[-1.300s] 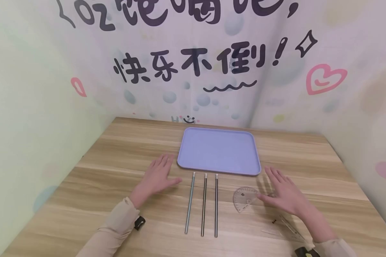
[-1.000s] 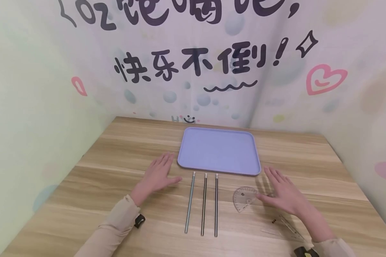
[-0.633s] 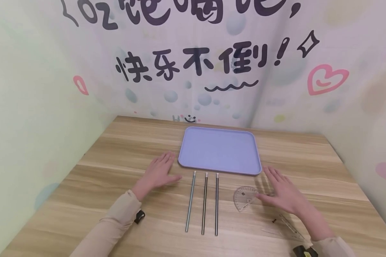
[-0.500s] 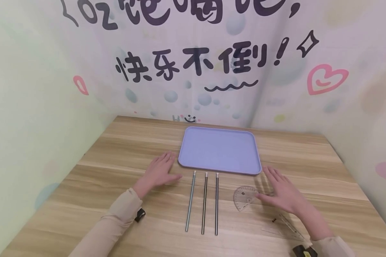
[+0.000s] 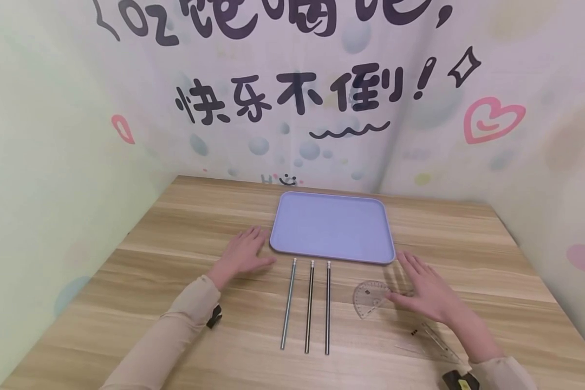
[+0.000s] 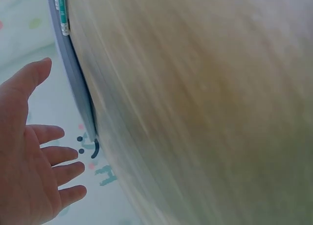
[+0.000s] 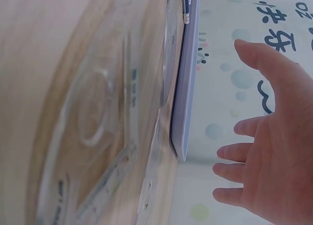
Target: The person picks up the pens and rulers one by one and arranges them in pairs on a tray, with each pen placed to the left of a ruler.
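Set square (image 5: 440,342): laid before the tray (image 5: 332,227), rightward; could be shoved if the right hand (image 5: 431,292) is dropped.
Pencils (image 5: 309,309): 3, lined up before the tray; could be rolled if brushed.
Protractor (image 5: 369,298): placed before the tray's right corner.
Right hand, left hand (image 5: 241,253): held flanking the tray, nothing gripped.

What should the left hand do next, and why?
Perhaps the left hand should reach over to the blue-green pencil, because that hand holds nothing and this is the pencil lying nearest to it.
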Demonstrator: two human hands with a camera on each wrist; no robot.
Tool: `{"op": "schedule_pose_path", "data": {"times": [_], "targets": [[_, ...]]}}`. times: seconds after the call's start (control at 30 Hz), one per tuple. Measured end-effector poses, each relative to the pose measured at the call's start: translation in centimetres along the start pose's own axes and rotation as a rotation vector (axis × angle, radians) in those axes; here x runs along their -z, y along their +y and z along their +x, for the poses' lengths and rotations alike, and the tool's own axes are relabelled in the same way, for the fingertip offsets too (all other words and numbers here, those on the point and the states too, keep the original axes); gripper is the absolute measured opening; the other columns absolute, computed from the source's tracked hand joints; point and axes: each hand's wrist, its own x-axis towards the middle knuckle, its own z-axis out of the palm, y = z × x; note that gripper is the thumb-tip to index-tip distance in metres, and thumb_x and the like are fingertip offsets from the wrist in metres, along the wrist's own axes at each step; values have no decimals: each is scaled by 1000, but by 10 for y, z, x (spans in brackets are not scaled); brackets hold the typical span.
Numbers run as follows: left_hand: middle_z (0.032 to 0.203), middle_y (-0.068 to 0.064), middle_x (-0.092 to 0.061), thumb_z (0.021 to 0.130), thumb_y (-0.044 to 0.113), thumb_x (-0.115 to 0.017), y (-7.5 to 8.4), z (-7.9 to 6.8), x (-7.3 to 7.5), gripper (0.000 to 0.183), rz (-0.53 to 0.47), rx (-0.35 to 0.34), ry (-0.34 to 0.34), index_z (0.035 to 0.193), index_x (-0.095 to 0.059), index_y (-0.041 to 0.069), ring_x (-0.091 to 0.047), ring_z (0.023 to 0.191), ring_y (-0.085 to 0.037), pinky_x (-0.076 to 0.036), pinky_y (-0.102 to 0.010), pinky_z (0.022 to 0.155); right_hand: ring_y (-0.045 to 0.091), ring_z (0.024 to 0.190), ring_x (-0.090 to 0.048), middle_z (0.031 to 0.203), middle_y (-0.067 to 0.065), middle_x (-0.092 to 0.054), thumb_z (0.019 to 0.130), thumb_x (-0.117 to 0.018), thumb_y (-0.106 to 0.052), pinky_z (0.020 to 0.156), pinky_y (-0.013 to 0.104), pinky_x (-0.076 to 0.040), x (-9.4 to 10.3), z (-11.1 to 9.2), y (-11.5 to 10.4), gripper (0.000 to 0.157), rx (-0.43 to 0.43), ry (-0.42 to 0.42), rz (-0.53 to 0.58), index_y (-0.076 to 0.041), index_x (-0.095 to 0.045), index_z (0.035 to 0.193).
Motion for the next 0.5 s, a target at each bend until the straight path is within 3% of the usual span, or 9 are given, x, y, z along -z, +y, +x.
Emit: {"op": "schedule_pose_path", "data": {"times": [0.27, 0.5], "targets": [[141, -21, -33, 83, 50, -56, -4, 5, -1, 75, 2, -6, -17, 136, -37, 2, -29, 130, -37, -23, -51, 107, 47, 128, -23, 142, 31, -21, 80, -60, -50, 102, 61, -20, -1, 1, -1, 91, 10, -2, 1, 6, -21, 140], [139, -21, -36, 82, 47, -59, -6, 13, -4, 69, -53, 19, -20, 134, -42, 4, -32, 129, -36, -25, -51, 106, 48, 127, -24, 142, 31, -20, 80, -59, -50, 102, 61, -19, -1, 1, -3, 90, 14, -4, 1, 5, -21, 141]]}}
